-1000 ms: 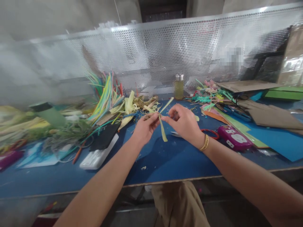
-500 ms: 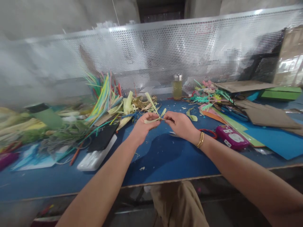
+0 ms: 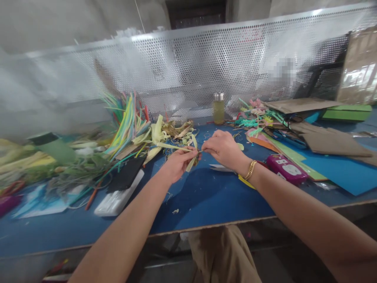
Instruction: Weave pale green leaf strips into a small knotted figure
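Since the earlier frame, the hands are sitting closer together, and the pale strip's free end is now pointing left rather than arching upward. The left hand [image 3: 176, 165] and right hand [image 3: 225, 151] are both pinching the pale strip [image 3: 173, 147] just above the blue tabletop [image 3: 206, 196], apparently folding it where its ends are crossing. Any further fold is calling for a steady pinch there. It is looking flat, thin and pliable, like the coloured strips [image 3: 129, 122] lying behind.

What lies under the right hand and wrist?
Below the right hand, a pale flat piece lies on the blue table, and a yellow strip pokes out under the wrist. The arm covers the rest of both.
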`<state>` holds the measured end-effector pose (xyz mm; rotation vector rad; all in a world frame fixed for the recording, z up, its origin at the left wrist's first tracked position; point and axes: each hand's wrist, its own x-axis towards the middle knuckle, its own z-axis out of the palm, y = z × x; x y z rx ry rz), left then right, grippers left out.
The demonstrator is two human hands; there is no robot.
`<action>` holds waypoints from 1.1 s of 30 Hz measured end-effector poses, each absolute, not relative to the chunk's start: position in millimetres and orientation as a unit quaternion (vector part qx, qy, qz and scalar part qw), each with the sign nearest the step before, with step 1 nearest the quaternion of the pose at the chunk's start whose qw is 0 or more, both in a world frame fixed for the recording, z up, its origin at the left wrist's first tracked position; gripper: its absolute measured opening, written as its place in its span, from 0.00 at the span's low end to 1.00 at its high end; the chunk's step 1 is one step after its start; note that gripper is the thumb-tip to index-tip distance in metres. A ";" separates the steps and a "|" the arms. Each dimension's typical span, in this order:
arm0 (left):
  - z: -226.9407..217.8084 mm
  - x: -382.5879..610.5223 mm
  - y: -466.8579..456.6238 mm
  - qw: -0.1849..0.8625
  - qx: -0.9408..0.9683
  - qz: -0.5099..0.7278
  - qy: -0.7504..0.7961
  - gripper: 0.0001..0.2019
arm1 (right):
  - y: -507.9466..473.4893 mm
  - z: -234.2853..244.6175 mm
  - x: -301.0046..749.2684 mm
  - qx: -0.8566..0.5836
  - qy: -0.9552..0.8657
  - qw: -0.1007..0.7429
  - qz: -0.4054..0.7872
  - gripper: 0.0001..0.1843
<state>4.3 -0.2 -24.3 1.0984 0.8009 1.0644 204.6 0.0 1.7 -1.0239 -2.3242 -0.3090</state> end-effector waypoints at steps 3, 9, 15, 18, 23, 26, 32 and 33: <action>-26.0 8.2 -0.2 0.637 0.463 0.491 0.372 0.14 | 1.4 -0.3 203.4 -0.362 -0.891 0.236 -0.141 0.12; -27.3 14.1 -3.1 0.625 0.450 0.500 0.395 0.12 | 3.1 -5.7 201.0 -0.369 -0.888 0.184 -0.202 0.10; -32.5 14.0 -1.4 0.630 0.437 0.498 0.405 0.09 | 0.9 -10.4 202.5 -0.348 -0.879 0.211 -0.249 0.12; -31.3 13.8 -2.4 0.623 0.439 0.497 0.415 0.09 | 3.5 -13.6 204.0 -0.342 -0.881 0.220 -0.243 0.11; -28.9 13.1 -5.0 0.609 0.462 0.490 0.419 0.10 | 6.8 -17.5 204.8 -0.355 -0.881 0.222 -0.221 0.11; -27.2 10.4 -4.8 0.624 0.467 0.472 0.413 0.11 | 7.7 -17.8 205.3 -0.362 -0.879 0.222 -0.216 0.12; -24.0 2.2 -2.0 0.667 0.466 0.437 0.384 0.12 | 11.3 -14.1 210.2 -0.385 -0.861 0.248 -0.221 0.13; -24.4 1.6 -1.6 0.663 0.474 0.430 0.388 0.14 | 11.6 -13.3 211.1 -0.390 -0.858 0.249 -0.223 0.14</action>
